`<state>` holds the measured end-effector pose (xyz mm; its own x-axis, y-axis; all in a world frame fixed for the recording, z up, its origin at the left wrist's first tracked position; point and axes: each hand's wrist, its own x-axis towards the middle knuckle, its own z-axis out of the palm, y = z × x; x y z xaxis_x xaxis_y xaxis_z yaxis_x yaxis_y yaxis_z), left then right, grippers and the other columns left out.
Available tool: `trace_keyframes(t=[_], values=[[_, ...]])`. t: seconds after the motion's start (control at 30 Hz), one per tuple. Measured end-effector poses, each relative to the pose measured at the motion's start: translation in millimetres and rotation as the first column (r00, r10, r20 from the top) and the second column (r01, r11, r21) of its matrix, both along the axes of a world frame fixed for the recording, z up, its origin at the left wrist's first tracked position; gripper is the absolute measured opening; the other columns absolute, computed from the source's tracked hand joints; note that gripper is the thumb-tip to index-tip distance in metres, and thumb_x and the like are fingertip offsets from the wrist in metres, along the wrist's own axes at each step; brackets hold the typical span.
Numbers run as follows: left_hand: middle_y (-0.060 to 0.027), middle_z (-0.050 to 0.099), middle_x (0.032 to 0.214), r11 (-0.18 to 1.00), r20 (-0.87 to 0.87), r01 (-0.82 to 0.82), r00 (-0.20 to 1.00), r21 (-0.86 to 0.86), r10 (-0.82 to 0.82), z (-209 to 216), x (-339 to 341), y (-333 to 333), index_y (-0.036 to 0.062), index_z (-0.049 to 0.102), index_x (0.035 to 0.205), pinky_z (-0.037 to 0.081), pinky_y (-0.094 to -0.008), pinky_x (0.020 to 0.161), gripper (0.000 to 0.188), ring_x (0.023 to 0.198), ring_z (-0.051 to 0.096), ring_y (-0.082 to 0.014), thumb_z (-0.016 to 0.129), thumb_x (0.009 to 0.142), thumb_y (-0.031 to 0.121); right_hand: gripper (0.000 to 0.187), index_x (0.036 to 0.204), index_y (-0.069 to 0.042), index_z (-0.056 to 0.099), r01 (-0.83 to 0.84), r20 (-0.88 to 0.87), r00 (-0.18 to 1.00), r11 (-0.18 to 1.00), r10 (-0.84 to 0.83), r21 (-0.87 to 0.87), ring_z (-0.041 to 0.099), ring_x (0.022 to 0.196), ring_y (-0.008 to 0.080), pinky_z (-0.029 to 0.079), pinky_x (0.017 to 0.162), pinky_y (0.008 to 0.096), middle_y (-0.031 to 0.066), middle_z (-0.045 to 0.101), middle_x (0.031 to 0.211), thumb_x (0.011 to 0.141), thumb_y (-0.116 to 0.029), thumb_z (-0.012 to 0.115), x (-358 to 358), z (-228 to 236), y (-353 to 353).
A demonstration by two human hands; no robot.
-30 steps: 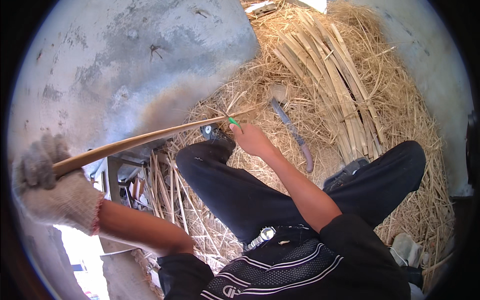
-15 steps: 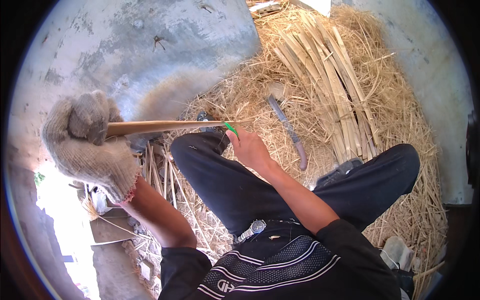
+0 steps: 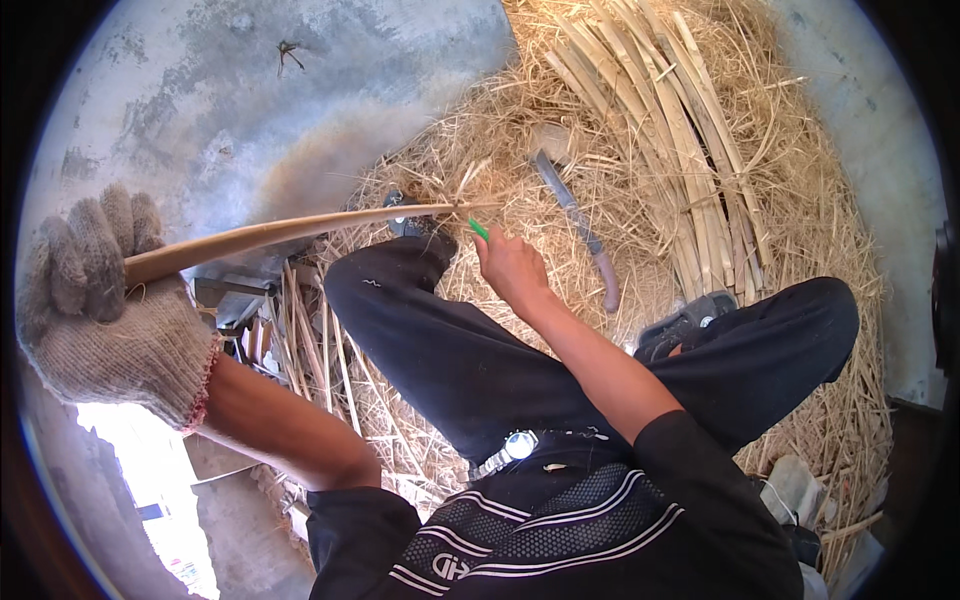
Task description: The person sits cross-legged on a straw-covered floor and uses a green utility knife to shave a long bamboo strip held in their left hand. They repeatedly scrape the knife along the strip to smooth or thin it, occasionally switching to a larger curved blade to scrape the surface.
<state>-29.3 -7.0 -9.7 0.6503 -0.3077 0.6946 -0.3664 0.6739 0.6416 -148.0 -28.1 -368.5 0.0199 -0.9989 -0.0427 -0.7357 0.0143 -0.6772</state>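
My left hand [image 3: 95, 270], in a thick knitted work glove, is closed round the wide end of a long bamboo strip [image 3: 270, 232]. From there the strip runs rightward across the view, narrowing to a thin tip above my left shin. Bare and closed, my right hand [image 3: 513, 268] grips a small green-handled tool [image 3: 479, 230] just below the strip's far end. What lies at the tool's tip is too small to make out. A large knife [image 3: 573, 225] with a pale handle lies on the shavings beyond my right hand, touched by neither hand.
Split bamboo strips [image 3: 690, 150] lie bundled at the far right on a thick bed of shavings [image 3: 810, 260]. A grey, stained sheet [image 3: 230, 110] covers the far left. More thin strips [image 3: 300, 325] lie beside my left leg. A wristwatch [image 3: 518, 445] rests at my waist.
My left hand has moved left and a little toward me with the bamboo strip. The strip now slants up to the right. My right hand has shifted slightly right, and the green tool sits below the strip.
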Motion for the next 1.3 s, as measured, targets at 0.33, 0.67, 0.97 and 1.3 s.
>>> trace_keyframes(t=[0.33,0.67,0.97,1.3], values=[[0.0024,0.029,0.045,0.809,0.086,0.581,0.805,0.088,-0.587,-2,13,10,0.0167,0.032,0.052,0.023,-0.0254,0.043,0.033,0.039,0.021,-0.0082,0.051,0.078,0.008,0.05,0.102,0.003,0.065,-0.015,0.103,0.995,0.973,-0.009,0.23,0.065,0.089,0.0437,0.053,0.078,0.0507,0.0288,0.066,0.09,0.099,-0.04,0.04,10,12,-24],[0.0038,0.021,0.047,0.792,-0.075,0.607,0.795,0.069,-0.603,9,24,-10,0.0183,0.025,0.053,0.016,-0.0283,0.047,0.038,0.044,0.016,-0.0101,0.05,0.08,0.011,0.051,0.101,0.004,0.063,-0.017,0.209,0.978,0.99,-0.014,0.144,0.063,0.09,0.049,0.05,0.081,0.0537,0.0325,0.064,0.095,0.099,-0.041,0.039,25,1,-27],[0.0028,0.027,0.045,0.676,0.034,0.727,0.677,0.122,-0.735,3,39,-10,0.0174,0.032,0.051,0.022,-0.0251,0.044,0.036,0.039,0.021,-0.0085,0.052,0.08,0.012,0.048,0.1,0.001,0.062,0.016,0.094,0.995,0.995,-0.024,0.094,0.065,0.086,0.0458,0.052,0.078,0.0513,0.0286,0.066,0.086,0.099,-0.042,0.04,13,11,-13],[0.0027,0.025,0.043,0.435,0.083,0.88,0.427,0.193,-0.901,0,13,-7,0.0177,0.03,0.053,0.025,-0.0242,0.044,0.034,0.038,0.02,-0.0083,0.049,0.081,0.014,0.033,0.11,-0.006,0.069,0.145,-0.357,0.932,0.849,0.055,0.507,0.064,0.107,0.0323,0.052,0.088,0.0424,0.0181,0.067,0.112,0.087,-0.024,0.055,-103,-189,-10]])
